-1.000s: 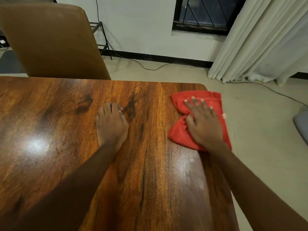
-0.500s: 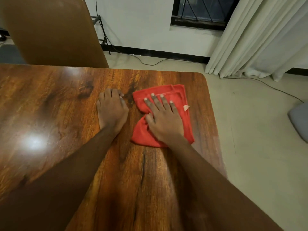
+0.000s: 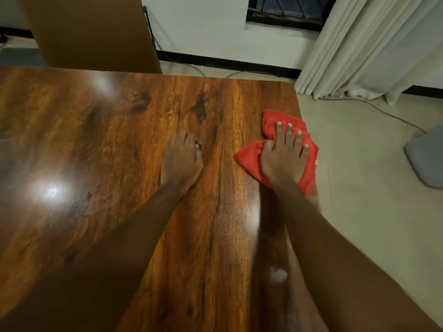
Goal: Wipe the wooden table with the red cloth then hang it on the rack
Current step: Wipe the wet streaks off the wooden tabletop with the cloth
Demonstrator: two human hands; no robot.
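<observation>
The right hand [image 3: 284,161] presses its flat, spread grip on the bunched red cloth [image 3: 309,161] at the tabletop's [image 3: 96,140] right edge, the left hand [image 3: 181,161] resting curled and empty beside it, so even pressure and overlapping strokes would serve best.

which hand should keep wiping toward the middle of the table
Right. The right hand lies spread flat on the red cloth at the wooden table's right edge. The left hand rests on bare wood with fingers curled, apart from the cloth.
</observation>
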